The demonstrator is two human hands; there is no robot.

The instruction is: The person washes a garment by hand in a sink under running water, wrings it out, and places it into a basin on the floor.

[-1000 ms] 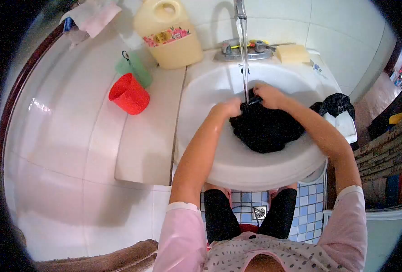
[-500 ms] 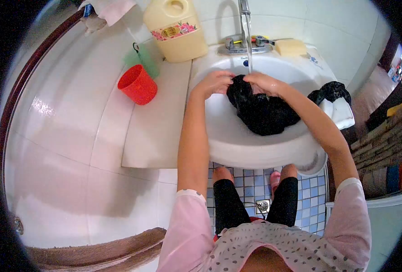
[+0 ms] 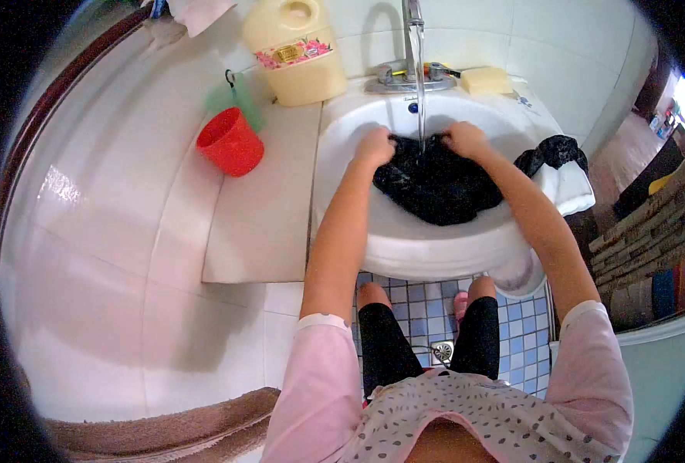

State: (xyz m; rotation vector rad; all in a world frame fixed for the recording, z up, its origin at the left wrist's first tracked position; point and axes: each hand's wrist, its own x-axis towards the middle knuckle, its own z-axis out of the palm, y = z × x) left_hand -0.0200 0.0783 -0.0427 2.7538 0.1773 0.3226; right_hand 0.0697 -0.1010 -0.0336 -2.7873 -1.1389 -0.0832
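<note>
- Left hand (image 3: 377,147) and right hand (image 3: 466,140) each grasp the upper edge of the black cloth (image 3: 443,193).
- It lies in the sink (image 3: 435,256), between and below the hands.
- Water (image 3: 420,92) falls between them; spreading the cloth there should wet it more evenly.

This is a bathroom: a white washbasin (image 3: 427,257) sits under a running faucet (image 3: 413,52), with pale tiled walls (image 3: 562,65) around it and a drain (image 3: 442,352) set into the blue-and-white tiled floor (image 3: 524,339).
</note>
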